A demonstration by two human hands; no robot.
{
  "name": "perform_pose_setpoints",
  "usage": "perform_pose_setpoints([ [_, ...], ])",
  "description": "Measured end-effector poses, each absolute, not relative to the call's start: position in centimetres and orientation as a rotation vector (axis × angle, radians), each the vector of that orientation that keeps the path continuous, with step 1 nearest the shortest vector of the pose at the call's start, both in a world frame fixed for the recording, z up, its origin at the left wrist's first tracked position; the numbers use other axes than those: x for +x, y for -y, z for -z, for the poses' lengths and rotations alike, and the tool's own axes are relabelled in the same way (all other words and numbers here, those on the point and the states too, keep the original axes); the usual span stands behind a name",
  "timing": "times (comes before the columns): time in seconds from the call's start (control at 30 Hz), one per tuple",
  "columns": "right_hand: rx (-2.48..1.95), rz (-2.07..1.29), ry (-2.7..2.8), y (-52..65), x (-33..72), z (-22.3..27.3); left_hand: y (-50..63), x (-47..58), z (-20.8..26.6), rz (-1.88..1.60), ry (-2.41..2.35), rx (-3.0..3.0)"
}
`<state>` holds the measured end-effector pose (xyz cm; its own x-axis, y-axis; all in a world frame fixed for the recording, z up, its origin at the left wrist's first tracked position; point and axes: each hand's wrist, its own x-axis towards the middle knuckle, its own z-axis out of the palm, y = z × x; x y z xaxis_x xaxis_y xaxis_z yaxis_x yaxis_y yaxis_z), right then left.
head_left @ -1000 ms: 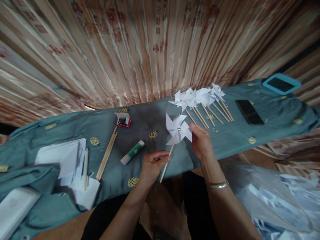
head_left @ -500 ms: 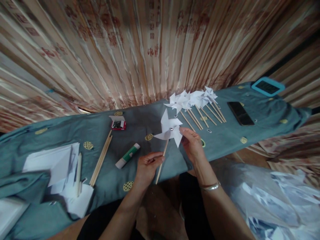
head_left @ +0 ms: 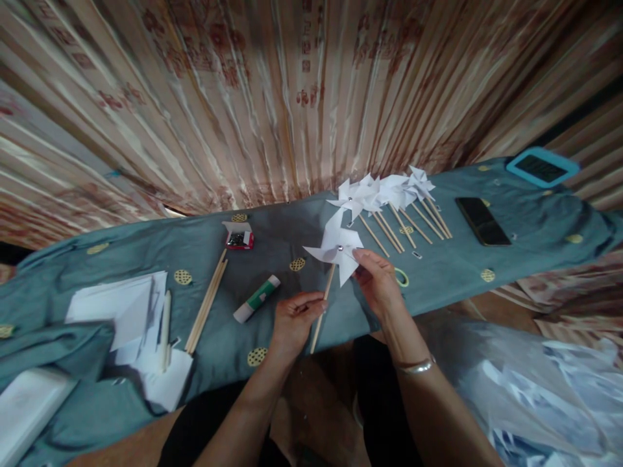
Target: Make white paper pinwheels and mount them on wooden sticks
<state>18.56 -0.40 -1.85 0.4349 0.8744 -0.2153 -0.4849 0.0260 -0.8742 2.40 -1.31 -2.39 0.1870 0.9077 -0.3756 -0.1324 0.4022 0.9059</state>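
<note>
A white paper pinwheel (head_left: 335,245) with a shiny pin at its centre is held up in front of me on a thin wooden stick (head_left: 318,324). My left hand (head_left: 294,321) pinches that stick between thumb and fingers, below the paper blades. On the other side, my right hand (head_left: 377,279) has its thumb and forefinger closed on the tip of the right blade. Beyond it, several finished white pinwheels (head_left: 357,194) lie in a row with their sticks pointing toward me. A glue stick (head_left: 257,298) with a green label lies left of my left hand.
A small red box of pins (head_left: 240,240) stands open near several loose sticks (head_left: 207,305). Paper sheets (head_left: 121,305) and a white pen-like rod (head_left: 165,331) lie left. A phone (head_left: 483,222) and a blue-framed device (head_left: 542,167) are at right. A plastic bag (head_left: 525,383) sits below.
The whole scene has shifted slightly right as my head turned a little. The pinwheel has turned slightly, its blades at a different angle. Both hands keep the same grip.
</note>
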Motion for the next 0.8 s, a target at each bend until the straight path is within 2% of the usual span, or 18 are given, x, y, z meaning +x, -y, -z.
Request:
perform_pose_setpoints([
  [0.8, -1.116, -1.16, 0.476, 0.7, 17.1, 1.8, 1.3, 2.3, 2.4, -0.872, -1.144, 0.838],
])
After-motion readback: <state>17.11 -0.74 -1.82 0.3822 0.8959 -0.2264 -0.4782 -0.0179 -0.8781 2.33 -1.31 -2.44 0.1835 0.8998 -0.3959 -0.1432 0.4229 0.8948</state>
